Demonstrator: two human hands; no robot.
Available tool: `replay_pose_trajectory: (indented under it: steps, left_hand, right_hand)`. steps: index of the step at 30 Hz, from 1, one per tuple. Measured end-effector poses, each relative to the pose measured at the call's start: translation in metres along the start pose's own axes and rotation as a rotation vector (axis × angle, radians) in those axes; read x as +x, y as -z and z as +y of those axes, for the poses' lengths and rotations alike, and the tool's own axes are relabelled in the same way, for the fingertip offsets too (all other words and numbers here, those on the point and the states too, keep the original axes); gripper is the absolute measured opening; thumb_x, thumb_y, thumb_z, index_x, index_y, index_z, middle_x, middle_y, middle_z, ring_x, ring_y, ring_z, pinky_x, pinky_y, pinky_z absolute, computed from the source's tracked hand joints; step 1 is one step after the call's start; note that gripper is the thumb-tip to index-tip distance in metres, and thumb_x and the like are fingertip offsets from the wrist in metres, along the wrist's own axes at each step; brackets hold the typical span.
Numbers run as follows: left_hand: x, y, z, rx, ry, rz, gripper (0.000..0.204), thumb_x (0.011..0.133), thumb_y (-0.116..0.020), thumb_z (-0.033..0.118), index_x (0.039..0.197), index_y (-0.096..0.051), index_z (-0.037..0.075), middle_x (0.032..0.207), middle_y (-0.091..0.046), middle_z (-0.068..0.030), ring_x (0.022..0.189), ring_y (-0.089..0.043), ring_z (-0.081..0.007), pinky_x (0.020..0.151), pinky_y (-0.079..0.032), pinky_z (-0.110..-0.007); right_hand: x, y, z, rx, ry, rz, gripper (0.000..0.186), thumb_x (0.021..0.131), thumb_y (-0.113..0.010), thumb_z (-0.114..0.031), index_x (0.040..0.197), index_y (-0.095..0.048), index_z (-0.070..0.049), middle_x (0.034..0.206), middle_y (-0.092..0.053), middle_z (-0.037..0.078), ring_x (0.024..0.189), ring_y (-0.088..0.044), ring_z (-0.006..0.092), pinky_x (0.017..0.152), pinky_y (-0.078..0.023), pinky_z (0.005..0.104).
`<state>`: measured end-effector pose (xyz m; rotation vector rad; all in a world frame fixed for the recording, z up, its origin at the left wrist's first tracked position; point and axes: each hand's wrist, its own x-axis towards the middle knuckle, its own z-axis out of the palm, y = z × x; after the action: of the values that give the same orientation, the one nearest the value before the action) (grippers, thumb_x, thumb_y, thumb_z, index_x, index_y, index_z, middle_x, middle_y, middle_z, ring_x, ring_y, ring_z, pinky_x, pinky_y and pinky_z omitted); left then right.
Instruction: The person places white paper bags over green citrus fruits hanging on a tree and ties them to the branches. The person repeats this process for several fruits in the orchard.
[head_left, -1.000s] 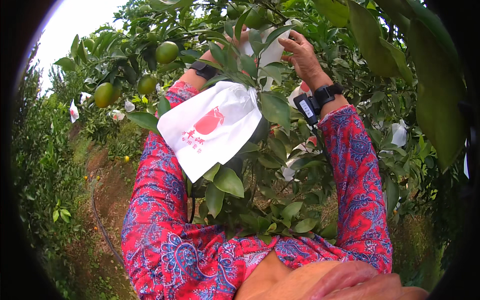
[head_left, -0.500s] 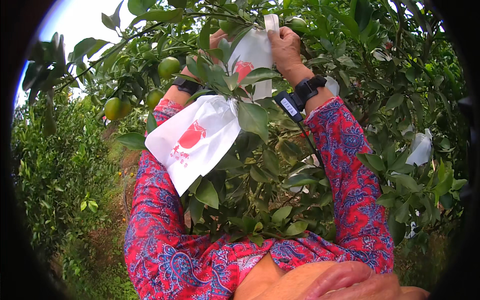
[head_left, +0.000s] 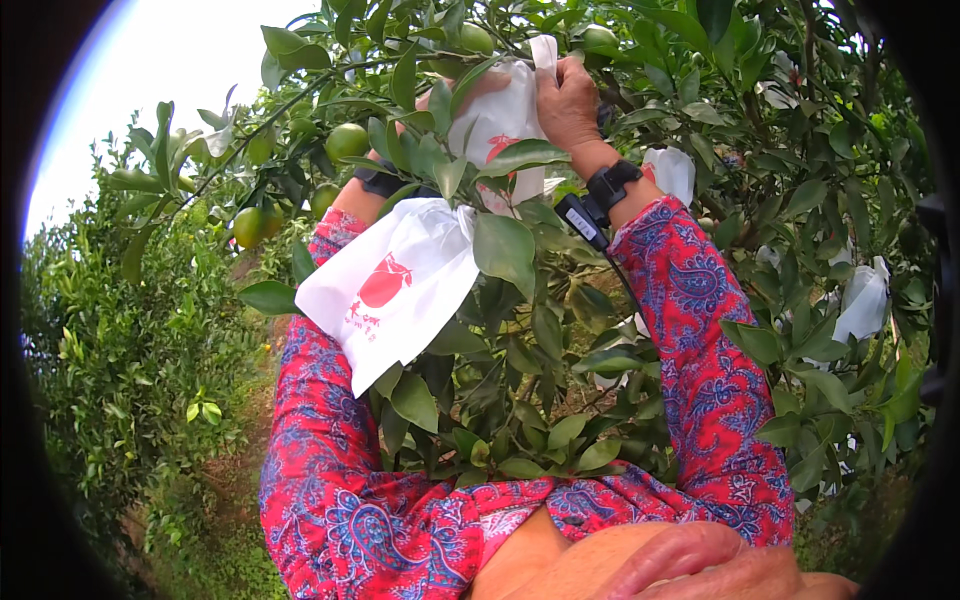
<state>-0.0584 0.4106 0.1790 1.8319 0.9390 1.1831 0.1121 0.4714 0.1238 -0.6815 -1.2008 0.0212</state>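
A white bag with a red fruit print (head_left: pixel 492 115) hangs among leaves at the top middle. My right hand (head_left: pixel 568 98) is closed on the upright folded strip at its top right. My left hand (head_left: pixel 478 82) is at the bag's upper left, fingers bent against it, partly behind leaves. Green fruit (head_left: pixel 472 38) sits on the branch just above. Below, a second white bag with a red print (head_left: pixel 385 285) hangs tied at its top, in front of my left forearm.
Green fruits (head_left: pixel 346 142) hang on the branch at the left. More white bags (head_left: pixel 862 300) hang among dense leaves at the right. Another leafy tree (head_left: pixel 110 330) stands at the far left, beside weedy ground.
My right hand has moved left and gripped the bag's top strip, which now stands upright. The bag shows its red print. The view has shifted, with more trees showing at the right.
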Motion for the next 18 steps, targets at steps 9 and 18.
replay_pose_trajectory:
  steps: [9,18]
  left_hand:
    - [0.002,0.017,-0.027,-0.157,-0.059,-0.221,0.043,0.086,-0.069,0.035,0.117,-0.062,0.006,0.102,-0.070,-0.0090,0.085,-0.068,-0.0193,0.077,-0.055,-0.033]
    - [0.000,0.009,-0.019,-0.323,-0.077,-0.349,0.042,0.092,-0.062,0.033,0.123,-0.059,0.004,0.107,-0.070,-0.0104,0.089,-0.069,-0.0212,0.080,-0.057,-0.036]
  right_hand:
    - [-0.010,0.046,-0.016,0.950,-0.464,-0.503,0.028,0.090,-0.069,-0.029,0.098,-0.065,-0.003,0.093,-0.066,0.004,0.077,-0.061,0.0094,0.070,-0.050,0.0254]
    - [-0.019,0.052,-0.036,0.607,-0.196,-0.261,0.020,0.092,-0.065,-0.020,0.091,-0.069,-0.001,0.078,-0.065,-0.002,0.064,-0.052,0.0046,0.059,-0.044,0.0240]
